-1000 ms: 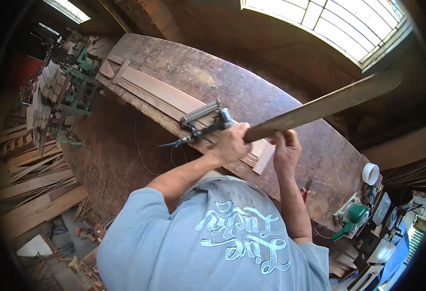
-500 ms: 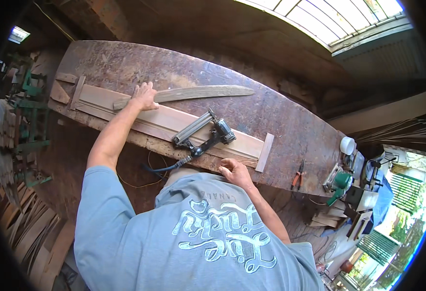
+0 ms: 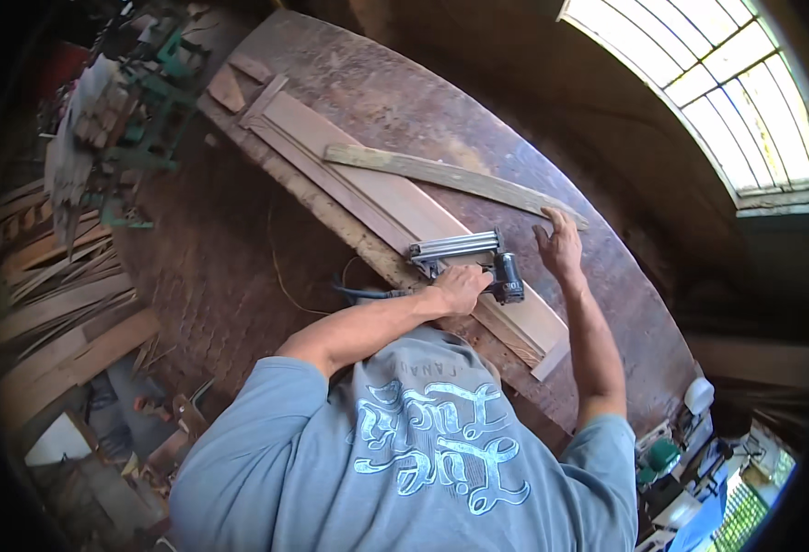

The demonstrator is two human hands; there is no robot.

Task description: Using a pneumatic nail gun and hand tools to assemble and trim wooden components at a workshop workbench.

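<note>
A pneumatic nail gun (image 3: 456,246) with a silver magazine and dark body lies across a long wooden panel (image 3: 403,204). My left hand (image 3: 460,289) is closed round its handle. My right hand (image 3: 561,245) is raised at the right end of a weathered wooden slat (image 3: 450,177), with fingers apart; whether the fingertips touch the slat, I cannot tell. This slat lies slantwise, its left end over the panel and the rest above the bench top. Short crosspieces cap the panel at both ends, one of them a pale strip (image 3: 550,361) at the right.
The worn bench (image 3: 349,69) has a curved-looking far edge. Small wood offcuts (image 3: 227,89) lie beyond the panel's left end. An air hose (image 3: 381,294) runs off the near edge. A green power tool (image 3: 662,454) sits at the right; stacked boards (image 3: 73,354) fill the left floor.
My left hand has left the slat and taken hold of the nail gun. My right hand has moved from the bench's near edge to the slat's right end. The whole view has turned.
</note>
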